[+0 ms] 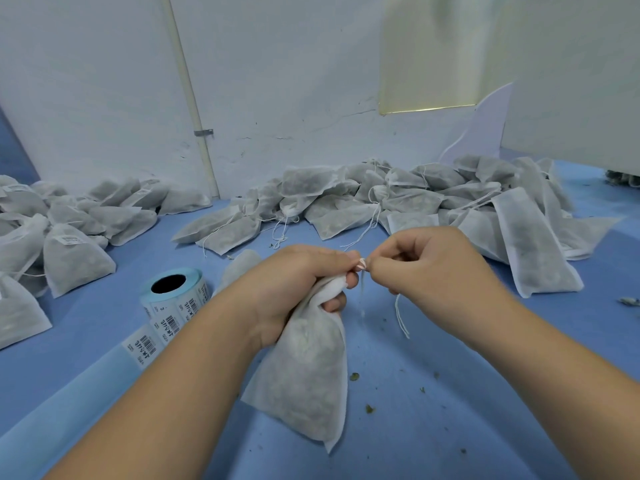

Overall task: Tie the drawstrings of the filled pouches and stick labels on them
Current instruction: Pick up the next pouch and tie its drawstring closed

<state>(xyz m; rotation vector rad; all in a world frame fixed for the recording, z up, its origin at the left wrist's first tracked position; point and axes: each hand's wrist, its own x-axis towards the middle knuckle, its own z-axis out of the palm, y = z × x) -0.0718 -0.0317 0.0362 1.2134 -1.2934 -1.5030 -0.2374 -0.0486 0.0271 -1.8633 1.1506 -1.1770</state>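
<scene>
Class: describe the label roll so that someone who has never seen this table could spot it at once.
Start at the blue table and find the left hand gripping a pouch. Just left of that wrist sits the label roll. Unlike the white pouches around, it is a pale blue cylinder trailing barcode stickers.

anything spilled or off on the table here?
Yes: small green-brown crumbs lie scattered on the blue table right of the held pouch, looking like spilled filling. The label roll trails a loose strip; nothing else stands out.
</scene>
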